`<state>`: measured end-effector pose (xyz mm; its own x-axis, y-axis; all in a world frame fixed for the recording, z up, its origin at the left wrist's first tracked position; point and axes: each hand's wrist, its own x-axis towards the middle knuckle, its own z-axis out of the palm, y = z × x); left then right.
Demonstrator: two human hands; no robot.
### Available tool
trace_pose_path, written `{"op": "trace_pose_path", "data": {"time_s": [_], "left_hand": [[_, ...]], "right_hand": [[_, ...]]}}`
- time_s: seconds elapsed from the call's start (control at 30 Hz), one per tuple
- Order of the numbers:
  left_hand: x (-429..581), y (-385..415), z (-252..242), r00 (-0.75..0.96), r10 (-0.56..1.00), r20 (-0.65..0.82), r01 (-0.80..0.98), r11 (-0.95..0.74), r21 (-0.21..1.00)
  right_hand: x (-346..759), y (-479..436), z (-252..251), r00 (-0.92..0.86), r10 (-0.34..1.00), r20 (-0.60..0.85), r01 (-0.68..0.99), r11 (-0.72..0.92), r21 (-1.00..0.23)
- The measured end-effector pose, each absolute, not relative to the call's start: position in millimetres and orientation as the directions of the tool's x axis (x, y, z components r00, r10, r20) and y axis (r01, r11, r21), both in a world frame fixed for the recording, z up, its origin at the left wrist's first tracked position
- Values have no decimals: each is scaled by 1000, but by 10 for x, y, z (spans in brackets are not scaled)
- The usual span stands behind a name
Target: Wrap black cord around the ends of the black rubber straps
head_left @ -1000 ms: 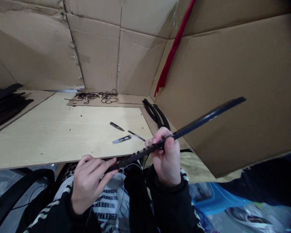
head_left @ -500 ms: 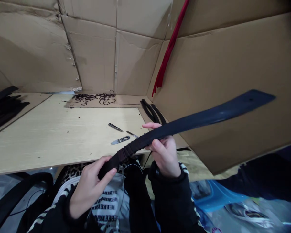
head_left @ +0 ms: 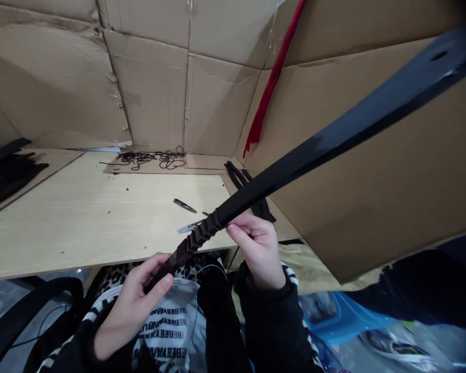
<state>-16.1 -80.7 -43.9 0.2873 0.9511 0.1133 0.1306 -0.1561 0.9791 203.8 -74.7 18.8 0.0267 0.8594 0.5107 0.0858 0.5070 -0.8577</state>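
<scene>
The left hand (head_left: 134,311) sat low in front of the person's chest, its fingers and thumb closed around the lower end of a black fabric strap (head_left: 295,166). That end disappeared into the hand, so its tip could not be made out. The right hand (head_left: 258,254) was raised higher and nearer the desk (head_left: 81,217), with its wrist bent and its fingers curled against the underside of the strap, just beyond the gathered section (head_left: 198,235). Together the hands held the strap slanting up across the view, above the desk. Its far end ran off the right edge of the frame, with a small hole showing near that edge. The gathered section was tightly puckered into ridges, while the rest lay flat and smooth, with a slight sheen. One pair of thread snips (head_left: 188,227) on the desk was partly hidden behind the strap; a second pair of thread snips (head_left: 185,205) lay just beyond it. A tangle of dark cord (head_left: 151,159) lay farther back, near the cardboard wall (head_left: 151,93).
</scene>
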Motion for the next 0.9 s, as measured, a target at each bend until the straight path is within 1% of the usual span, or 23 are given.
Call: {"op": "trace_pose_path", "data": {"time_s": [0.1, 0.17, 0.2, 0.27, 0.33, 0.37, 0.43, 0.5, 0.6, 0.7, 0.9], "left_hand": [[-164, -771, -433, 290, 940, 181, 249, -257, 934], [-169, -753, -433, 275, 939, 205, 331, -292, 897], [-171, -747, -435, 270, 940, 206, 361, -297, 884], [-174, -740, -441, 272, 942, 194, 393, -293, 872], [-175, -736, -451, 291, 940, 177, 396, -287, 872], [-175, -733, -457, 306, 936, 172, 390, -288, 875], [-180, -727, -471, 332, 928, 171, 371, -295, 881], [-188, -722, -483, 337, 924, 182, 360, -305, 882], [-201, -718, -491, 332, 923, 194, 368, -316, 875], [-203, -723, -483, 342, 920, 190, 364, -317, 876], [-190, -743, -465, 363, 918, 160, 321, -285, 903]], "right_hand": [[2015, -776, 264, 36, 786, 617, 277, 586, -762], [2013, -764, 258, 70, 783, 618, 299, 574, -762], [2012, -749, 238, 99, 798, 594, 262, 555, -790], [2002, -707, 175, 151, 840, 522, 112, 510, -853], [1987, -665, 110, 202, 857, 474, -28, 488, -872], [1979, -648, 86, 229, 854, 468, -63, 492, -868], [1970, -626, 60, 253, 841, 479, -85, 512, -855], [1970, -614, 63, 212, 844, 492, -99, 520, -849], [1988, -596, 87, 120, 886, 448, -105, 460, -882], [2024, -568, 88, 75, 915, 396, -73, 401, -913], [2078, -534, 30, 50, 916, 398, -87, 401, -912]]}}
